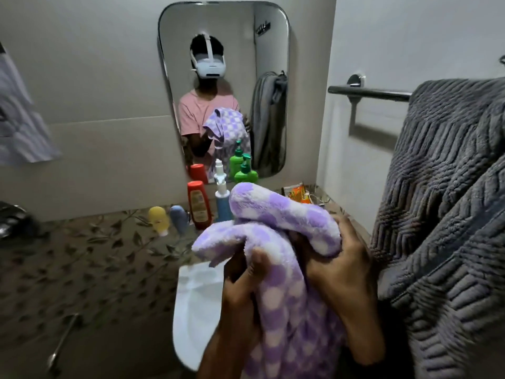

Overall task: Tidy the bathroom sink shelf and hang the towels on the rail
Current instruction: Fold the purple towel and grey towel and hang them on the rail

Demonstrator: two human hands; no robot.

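A purple and white checked towel (284, 214) is bunched up in front of me, above the white sink (196, 302). My left hand (243, 277) grips its lower fold and my right hand (341, 266) clutches the bunched top from the right. A dark rail (366, 92) runs along the right wall, and a grey ribbed towel (442, 192) hangs over its right part. On the shelf (109, 242) under the mirror stand a red bottle (199, 205), a white and blue spray bottle (222, 198) and a green pump bottle (246, 170).
Small yellow (158, 216) and blue (179, 217) bottles lie on the leaf-patterned shelf. An orange packet (299, 193) sits in the back right corner. A mirror (224, 86) hangs above. A striped cloth (19, 113) hangs at left. A metal bar (64, 340) lies low left.
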